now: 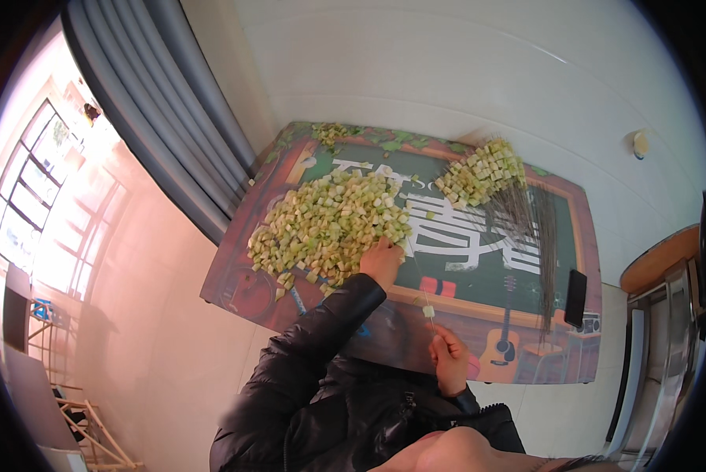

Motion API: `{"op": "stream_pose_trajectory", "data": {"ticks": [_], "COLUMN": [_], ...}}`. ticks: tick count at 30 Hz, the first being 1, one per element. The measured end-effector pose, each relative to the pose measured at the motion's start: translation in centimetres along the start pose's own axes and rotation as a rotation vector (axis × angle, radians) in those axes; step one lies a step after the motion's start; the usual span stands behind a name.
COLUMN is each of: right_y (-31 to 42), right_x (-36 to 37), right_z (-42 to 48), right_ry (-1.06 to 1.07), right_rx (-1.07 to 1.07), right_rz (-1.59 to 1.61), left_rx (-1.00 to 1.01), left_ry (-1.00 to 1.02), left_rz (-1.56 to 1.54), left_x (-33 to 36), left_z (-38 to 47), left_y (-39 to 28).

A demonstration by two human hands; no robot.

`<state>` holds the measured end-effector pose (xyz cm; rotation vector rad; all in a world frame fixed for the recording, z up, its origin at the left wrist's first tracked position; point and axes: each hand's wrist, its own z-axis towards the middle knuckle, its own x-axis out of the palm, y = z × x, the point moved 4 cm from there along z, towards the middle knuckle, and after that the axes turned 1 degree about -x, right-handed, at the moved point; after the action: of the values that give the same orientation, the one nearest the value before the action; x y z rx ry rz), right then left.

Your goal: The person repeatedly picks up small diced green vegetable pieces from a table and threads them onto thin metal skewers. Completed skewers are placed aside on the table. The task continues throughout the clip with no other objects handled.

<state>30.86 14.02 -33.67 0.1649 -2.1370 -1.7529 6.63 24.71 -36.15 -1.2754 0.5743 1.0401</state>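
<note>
Across the left half of the table lies a large heap of pale green diced vegetable or fruit cubes (329,218). My left hand (382,262) reaches to the heap's right edge, its fingertips touching the cubes; whether they pinch one is hidden. Near the table's front edge, my right hand (450,357) grips a thin skewer (425,283) by its lower end. One pale cube (428,311) is threaded on it just above my fingers. At the back right rests a stack of filled skewers (485,174), their cubes packed side by side.
A bundle of bare thin skewers (546,253) lies along the table's right part. A black phone (575,298) sits near the right edge of the printed tabletop (412,354). More small pieces (329,133) lie at the back. A grey curtain (170,112) hangs left of the table.
</note>
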Motion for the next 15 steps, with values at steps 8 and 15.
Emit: {"op": "stream_pose_trajectory", "data": {"ticks": [8, 15], "right_y": [0.3, 0.1], "right_x": [-0.2, -0.2], "right_z": [-0.3, -0.4], "right_ry": [-0.008, -0.007], "right_rx": [0.011, 0.014], "right_rz": [0.0, 0.004], "left_rx": [0.034, -0.07], "left_ry": [-0.1, -0.012], "left_rz": [0.22, -0.419], "left_x": [1.7, -1.5], "left_z": [0.9, -1.1], "left_y": [-1.3, -1.1]}}
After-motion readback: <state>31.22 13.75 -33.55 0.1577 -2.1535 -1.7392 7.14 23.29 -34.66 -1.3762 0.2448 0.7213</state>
